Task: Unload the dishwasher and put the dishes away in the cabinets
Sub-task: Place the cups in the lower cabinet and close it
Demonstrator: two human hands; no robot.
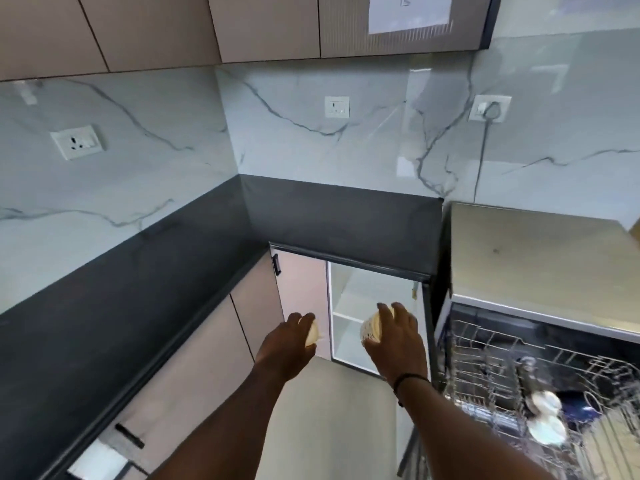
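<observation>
My left hand grips a small cream cup, mostly hidden by the fingers. My right hand grips a second cream cup with a speckled side. Both hands are stretched toward an open base cabinet with white shelves inside, under the dark counter. At the right stands the open dishwasher. Its pulled-out wire rack still holds two pale bowls and some dark items.
A black L-shaped countertop runs along the left and back walls. Closed beige cabinet doors sit below it and upper cabinets above. Wall sockets dot the marble backsplash. Pale floor lies between cabinets and dishwasher.
</observation>
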